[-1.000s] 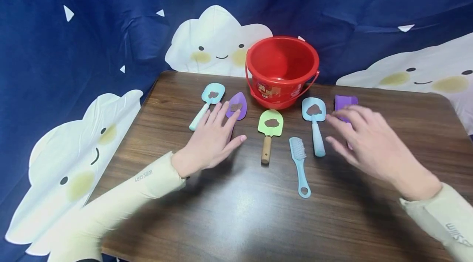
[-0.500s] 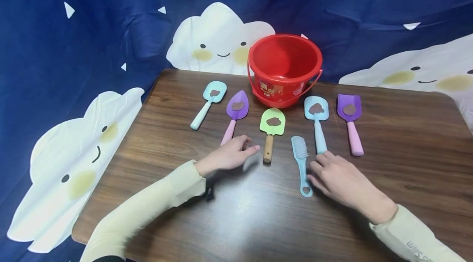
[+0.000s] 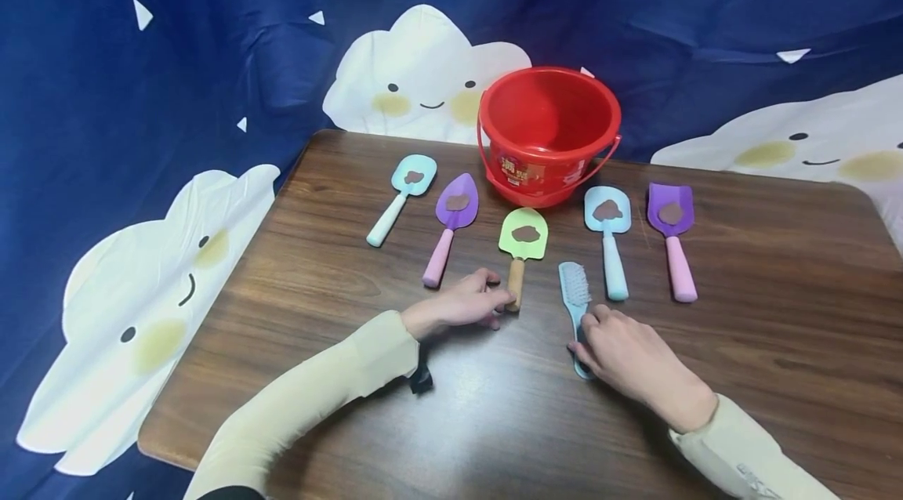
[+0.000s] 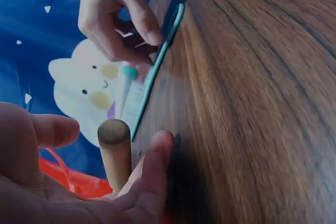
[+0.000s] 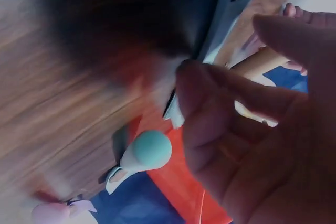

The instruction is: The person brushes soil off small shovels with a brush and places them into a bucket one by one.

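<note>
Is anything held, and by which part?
The left hand holds nothing; its thumb is clear of the shovel's wooden handle. The right hand is at the brush handle; whether it grips cannot be told.

On the front of the red bucket point(image 3: 550, 124) I see a label point(image 3: 524, 172) bearing yellowish characters, too small to read surely. Nearer me than the bucket, print point(image 3: 756, 480) on my right sleeve point(image 3: 737, 445) blurs beyond reading.
</note>
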The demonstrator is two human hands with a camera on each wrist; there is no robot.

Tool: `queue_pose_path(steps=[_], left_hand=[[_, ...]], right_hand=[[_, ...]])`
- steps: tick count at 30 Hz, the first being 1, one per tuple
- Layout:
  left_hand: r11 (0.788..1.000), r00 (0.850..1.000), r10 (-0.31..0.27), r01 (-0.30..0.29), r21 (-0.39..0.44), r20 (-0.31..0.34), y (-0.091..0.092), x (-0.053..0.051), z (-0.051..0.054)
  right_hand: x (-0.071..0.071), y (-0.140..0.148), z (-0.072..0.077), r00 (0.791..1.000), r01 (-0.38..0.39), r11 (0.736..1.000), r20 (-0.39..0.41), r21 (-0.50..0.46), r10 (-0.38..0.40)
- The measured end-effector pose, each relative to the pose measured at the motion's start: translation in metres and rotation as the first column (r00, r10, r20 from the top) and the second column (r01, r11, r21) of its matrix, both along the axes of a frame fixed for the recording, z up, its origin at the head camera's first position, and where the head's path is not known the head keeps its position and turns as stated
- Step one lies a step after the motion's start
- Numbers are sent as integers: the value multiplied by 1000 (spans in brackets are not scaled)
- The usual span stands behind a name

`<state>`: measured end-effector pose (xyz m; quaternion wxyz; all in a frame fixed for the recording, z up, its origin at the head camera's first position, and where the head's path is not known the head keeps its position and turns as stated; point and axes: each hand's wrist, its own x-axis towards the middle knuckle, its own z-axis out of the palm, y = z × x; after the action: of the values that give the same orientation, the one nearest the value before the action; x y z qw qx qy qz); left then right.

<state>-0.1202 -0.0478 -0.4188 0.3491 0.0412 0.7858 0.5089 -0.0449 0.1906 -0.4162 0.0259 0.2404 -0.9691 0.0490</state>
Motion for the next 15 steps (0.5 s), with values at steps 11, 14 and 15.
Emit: queue_pose_path(steps=[11,14,15], left_hand=[[976,978,85,-120,183,191,13,-2,-8],[965,969,104,-153,214,223,16,-3,-10],[962,967,111,-162,218,228,17,-3,-10]], right_hand=[[-2,-7,-2,982,151,988,111,-9,-149],[-3,-8,-1,973,178,984,156,-34,-170],[-3,-8,0,968,187,981,175,-45,-177]])
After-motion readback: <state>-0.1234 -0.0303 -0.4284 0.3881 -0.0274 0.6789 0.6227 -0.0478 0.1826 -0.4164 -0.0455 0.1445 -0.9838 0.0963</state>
